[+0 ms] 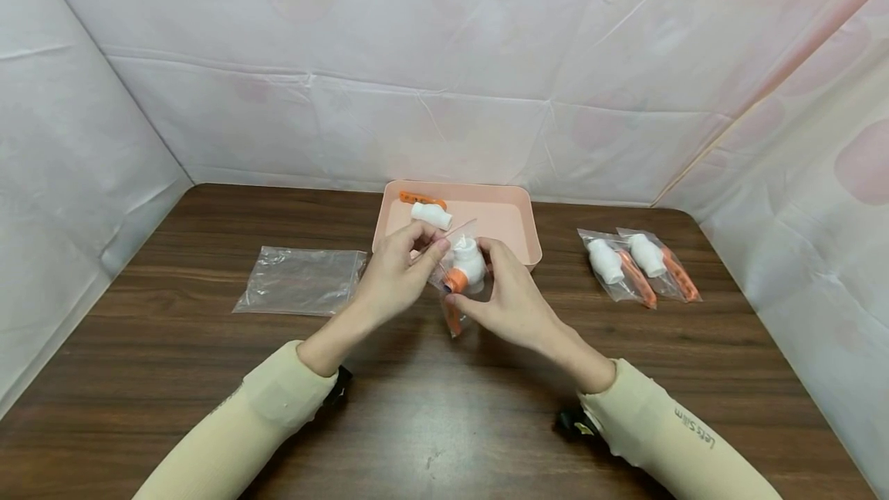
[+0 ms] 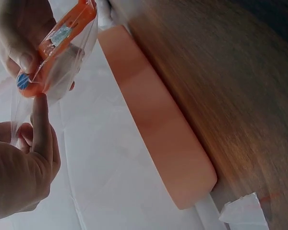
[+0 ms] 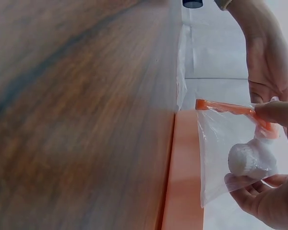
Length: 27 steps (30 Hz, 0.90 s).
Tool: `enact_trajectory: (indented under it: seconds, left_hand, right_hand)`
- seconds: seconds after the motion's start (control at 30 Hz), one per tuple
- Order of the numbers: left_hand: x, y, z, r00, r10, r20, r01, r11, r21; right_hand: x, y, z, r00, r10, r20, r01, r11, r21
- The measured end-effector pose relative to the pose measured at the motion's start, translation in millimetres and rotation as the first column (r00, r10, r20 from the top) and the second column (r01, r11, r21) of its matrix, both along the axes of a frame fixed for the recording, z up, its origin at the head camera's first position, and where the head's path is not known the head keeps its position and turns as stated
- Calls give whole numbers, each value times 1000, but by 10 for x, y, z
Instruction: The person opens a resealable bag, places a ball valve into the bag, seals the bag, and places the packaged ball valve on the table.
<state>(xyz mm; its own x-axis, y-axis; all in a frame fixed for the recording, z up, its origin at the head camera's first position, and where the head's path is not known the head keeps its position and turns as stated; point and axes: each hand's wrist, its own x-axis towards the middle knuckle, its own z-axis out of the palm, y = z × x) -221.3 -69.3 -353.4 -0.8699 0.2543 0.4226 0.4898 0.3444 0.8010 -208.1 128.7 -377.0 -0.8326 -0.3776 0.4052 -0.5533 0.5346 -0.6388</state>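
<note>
Above the near edge of a pink tray (image 1: 486,214), a clear plastic bag (image 3: 213,158) holds a white plastic ball valve (image 1: 468,259) with an orange handle (image 2: 69,36). My right hand (image 1: 510,295) grips the bagged valve from the right, thumb toward the handle's hub. With thumb and forefinger, my left hand (image 1: 403,265) pinches the bag near its upper edge. In the left wrist view, a left finger touches the hub beside a blue dot. Inside the tray lie another white valve body (image 1: 431,214) and a separate orange handle (image 1: 421,199).
A flat clear bag (image 1: 302,280) lies on the brown wooden table (image 1: 430,423), left of the tray. Two bagged valves, a nearer one (image 1: 606,261) and a farther one (image 1: 647,255), lie side by side at the right. Pale cloth (image 1: 417,60) hangs behind the table.
</note>
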Motion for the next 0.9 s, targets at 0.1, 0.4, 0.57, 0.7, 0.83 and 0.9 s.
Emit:
enact_trajectory:
  seconds: [0.1, 0.4, 0.57, 0.7, 0.83, 0.9]
  left_hand:
    - [3, 3, 12, 1000, -8, 21, 7, 1000, 16]
    - [4, 4, 18, 997, -33, 71, 31, 999, 35]
    - [1, 0, 10, 996, -36, 88, 35, 999, 8]
    - [-3, -18, 0, 995, -31, 93, 33, 999, -17]
    - [-6, -42, -5, 995, -29, 93, 31, 999, -20]
    - [-10, -51, -5, 995, -32, 91, 33, 999, -16]
  right_hand:
    - [0, 5, 6, 1000, -3, -16, 3, 1000, 19]
    - [1, 38, 26, 999, -27, -39, 30, 997, 76]
    - [9, 71, 36, 999, -32, -3, 32, 996, 89]
    - [6, 115, 35, 999, -48, 20, 46, 992, 115]
    - [4, 178, 25, 997, -74, 22, 70, 986, 150]
    - [4, 217, 22, 996, -83, 21, 78, 983, 165]
